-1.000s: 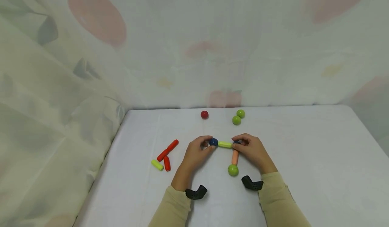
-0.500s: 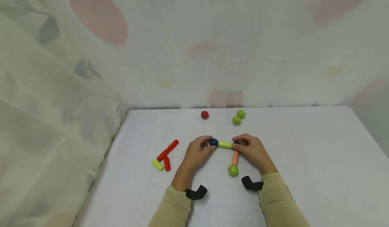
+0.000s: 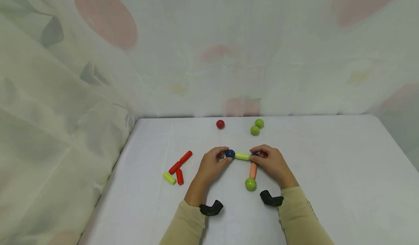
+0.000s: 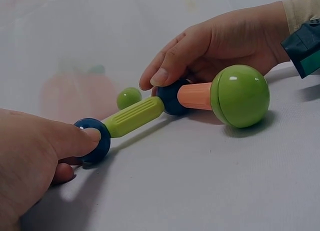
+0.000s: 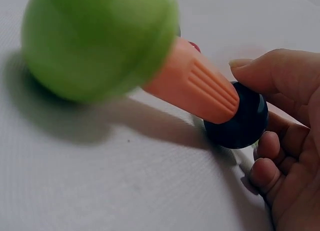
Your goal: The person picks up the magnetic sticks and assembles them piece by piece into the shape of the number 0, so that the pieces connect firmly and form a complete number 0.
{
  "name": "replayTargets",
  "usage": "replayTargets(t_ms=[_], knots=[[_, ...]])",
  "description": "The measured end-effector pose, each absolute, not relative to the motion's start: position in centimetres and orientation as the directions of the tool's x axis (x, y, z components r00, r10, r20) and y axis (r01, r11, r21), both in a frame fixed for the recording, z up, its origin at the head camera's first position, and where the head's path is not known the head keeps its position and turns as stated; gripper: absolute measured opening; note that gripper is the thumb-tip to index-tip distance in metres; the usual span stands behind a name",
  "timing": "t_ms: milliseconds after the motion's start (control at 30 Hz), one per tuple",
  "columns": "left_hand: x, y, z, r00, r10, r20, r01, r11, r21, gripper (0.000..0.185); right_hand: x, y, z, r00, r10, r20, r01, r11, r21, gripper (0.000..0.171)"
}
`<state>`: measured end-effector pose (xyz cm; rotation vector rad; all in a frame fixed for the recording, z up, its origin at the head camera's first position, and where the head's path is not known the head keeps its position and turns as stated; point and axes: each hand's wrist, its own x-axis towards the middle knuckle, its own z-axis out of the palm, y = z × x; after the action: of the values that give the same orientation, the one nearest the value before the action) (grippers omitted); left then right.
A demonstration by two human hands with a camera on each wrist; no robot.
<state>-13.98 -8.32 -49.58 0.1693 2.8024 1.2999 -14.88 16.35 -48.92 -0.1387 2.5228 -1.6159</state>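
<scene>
**Both hands on the rod-and-ball chain, mid-desk**

So near the middle of the white cloth-covered desk (image 3: 327, 157), a bit toward the near edge, there's an L-shaped chain. The left hand (image 3: 209, 166) pinches the dark blue plastic ball on the left end (image 3: 230, 153) with curled fingers. That ball touches a ribbed yellow-green plastic rod (image 3: 242, 156), which runs across to a second dark blue plastic ball (image 4: 172, 97). The right hand (image 3: 271, 163) grips that one, thumb on top. From it a ribbed peach-orange plastic rod (image 3: 253, 169) points toward the near edge and ends in a big green plastic ball (image 3: 250, 184) resting on the desk.

Toward the left edge lie three red-orange rods and a yellow-green one (image 3: 169, 178), looks like they're touching. Near the far edge sit a small red ball (image 3: 220, 124) and two green balls (image 3: 256, 127), side by side.
</scene>
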Motion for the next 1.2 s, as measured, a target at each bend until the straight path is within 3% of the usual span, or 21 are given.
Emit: replayTargets(t_ms=[500, 633, 800, 900, 1033, 1200], knots=[[-13.8, -8.6, -49.1, -0.992, 0.123, 0.000, 0.080, 0.651, 0.755, 0.036, -14.8, 16.2, -48.7, -0.985, -0.167, -0.052, -0.024, 0.424, -0.906, 0.022], [-13.7, -10.5, -47.7, -0.992, 0.121, 0.035, 0.107, 0.671, 0.734, 0.034, -14.9, 15.8, -48.7, -0.982, -0.183, -0.047, -0.036, 0.426, -0.904, 0.023], [-13.8, -15.4, -45.0, -0.991, 0.026, 0.129, 0.108, 0.719, 0.687, 0.031, -15.1, 15.4, -48.6, -0.980, -0.193, -0.041, -0.042, 0.408, -0.912, 0.022], [-13.4, -18.7, -44.4, -0.998, -0.052, 0.040, -0.011, 0.738, 0.674, 0.037, -15.2, 15.4, -48.5, -0.980, -0.193, -0.047, -0.035, 0.404, -0.914, 0.021], [-12.8, -21.4, -44.9, -0.975, -0.136, -0.176, -0.218, 0.733, 0.644, 0.050, -15.1, 15.6, -48.5, -0.980, -0.193, -0.048, -0.039, 0.420, -0.907, 0.022], [-13.0, -22.0, -45.8, -0.962, -0.131, -0.239, -0.256, 0.738, 0.625, 0.049, -15.2, 15.7, -48.7, -0.981, -0.186, -0.050, -0.037, 0.437, -0.899, 0.022]])
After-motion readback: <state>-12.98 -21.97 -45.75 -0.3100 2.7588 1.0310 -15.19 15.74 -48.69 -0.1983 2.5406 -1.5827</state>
